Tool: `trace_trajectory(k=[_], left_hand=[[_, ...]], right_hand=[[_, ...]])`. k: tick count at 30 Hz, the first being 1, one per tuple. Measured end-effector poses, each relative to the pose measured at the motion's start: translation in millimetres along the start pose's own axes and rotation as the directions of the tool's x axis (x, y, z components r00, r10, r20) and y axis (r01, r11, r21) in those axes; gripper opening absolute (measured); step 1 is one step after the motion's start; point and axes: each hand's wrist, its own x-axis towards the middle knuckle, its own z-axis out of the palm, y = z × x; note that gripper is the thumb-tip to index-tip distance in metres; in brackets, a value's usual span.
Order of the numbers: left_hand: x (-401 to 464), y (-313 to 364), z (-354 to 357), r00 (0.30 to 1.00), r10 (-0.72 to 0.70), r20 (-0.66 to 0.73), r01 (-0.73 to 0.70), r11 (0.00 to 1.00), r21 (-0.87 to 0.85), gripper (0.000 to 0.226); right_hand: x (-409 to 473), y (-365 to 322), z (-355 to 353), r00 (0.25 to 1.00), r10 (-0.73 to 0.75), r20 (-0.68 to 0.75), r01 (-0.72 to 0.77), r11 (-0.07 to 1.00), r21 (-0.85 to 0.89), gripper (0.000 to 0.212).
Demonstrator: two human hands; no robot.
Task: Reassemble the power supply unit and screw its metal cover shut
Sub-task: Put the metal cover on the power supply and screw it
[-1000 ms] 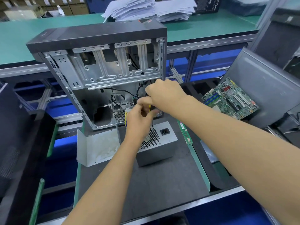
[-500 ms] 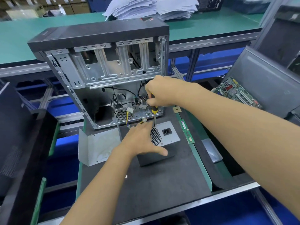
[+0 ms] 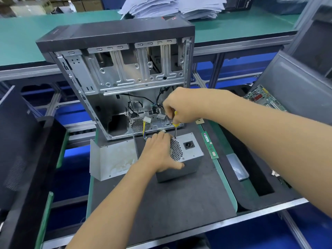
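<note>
Squarely on the dark mat point(image 3: 161, 200) of the workbench stands the power supply unit point(image 3: 186, 155), a grey metal box with its honeycomb vent and black power socket facing up. The left hand point(image 3: 159, 151) lies flat on its top, fingers spread and straight across the left part of the vent, thumb stretched along the near edge, pressing the box down. The right hand point(image 3: 181, 106) hovers above, fingers curled round the yellow handle of a screwdriver point(image 3: 175, 125); the shaft points almost straight down and its tip meets the far corner of the top face, just beside the left fingertips. Yellow and white wires with connectors trail from behind the unit toward the open computer case point(image 3: 122, 76), which stands upright just behind it with its side panel off and bare metal drive bays showing. Left of the unit, touching the mat, a bent grey metal cover point(image 3: 111, 159) stands on edge. To the right a green memory stick point(image 3: 209, 145) lies along the mat's edge, and farther right a green motherboard point(image 3: 264, 97) leans in a grey tray. Stacked papers point(image 3: 172, 6) rest on the far green bench.
</note>
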Motion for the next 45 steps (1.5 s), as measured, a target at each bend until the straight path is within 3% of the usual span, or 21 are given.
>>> trace_trajectory(k=[2,8,12,14,18,24,27,30,33,36,41,43,45], left_hand=[[0,1,0,1.0,-0.005,0.003,0.005,1.0,-0.005,0.103],[-2,3,-3,1.0,-0.016,0.015,0.016,1.0,-0.025,0.103],[-2,5,-7,0.999,-0.023,0.033,0.024,0.999,-0.022,0.102],[-3,5,-6,1.0,-0.019,0.023,0.02,1.0,-0.011,0.102],[-4,6,-4,1.0,-0.01,0.004,0.011,1.0,-0.017,0.102],[-2,4,-5,0.999,-0.025,0.027,0.025,0.999,-0.025,0.103],[-3,5,-6,0.999,-0.022,0.025,0.023,0.999,-0.028,0.102],[-5,6,-5,1.0,-0.013,0.009,0.013,1.0,-0.017,0.1],[-4,6,-5,1.0,-0.015,0.001,0.015,1.0,-0.001,0.098],[-4,6,-4,1.0,-0.026,0.004,0.026,1.0,0.005,0.097],[-6,6,-3,1.0,-0.015,-0.009,0.015,1.0,-0.022,0.098],[-5,4,-4,1.0,-0.021,-0.005,0.02,0.999,-0.029,0.097],[-3,3,-3,1.0,-0.018,0.003,0.018,1.0,-0.026,0.097]], right_hand=[[3,-4,3,0.997,-0.044,-0.062,0.037,0.993,-0.11,0.004],[3,-6,6,0.99,0.026,-0.14,-0.064,0.958,-0.279,0.029],[3,-8,-2,0.988,0.155,0.028,-0.146,0.97,-0.196,0.05],[2,-7,-6,0.989,0.12,0.087,-0.101,0.977,-0.189,0.042],[-1,-5,-3,0.997,0.077,-0.017,-0.079,0.97,-0.229,0.03],[4,-8,2,0.978,0.21,-0.011,-0.21,0.975,-0.069,0.038],[0,-10,-4,0.967,0.242,0.078,-0.23,0.963,-0.143,0.043],[-7,-9,-10,0.976,0.167,0.137,-0.143,0.975,-0.172,0.023],[-8,-13,-8,1.0,0.004,0.01,-0.001,0.97,-0.245,0.021],[-4,-21,-2,0.993,-0.067,-0.101,0.025,0.931,-0.365,0.016],[3,-17,3,0.986,0.125,-0.106,-0.153,0.934,-0.321,0.03],[2,-11,3,0.976,0.216,-0.008,-0.212,0.951,-0.226,0.038],[1,-7,0,0.979,0.177,0.097,-0.16,0.974,-0.158,0.041]])
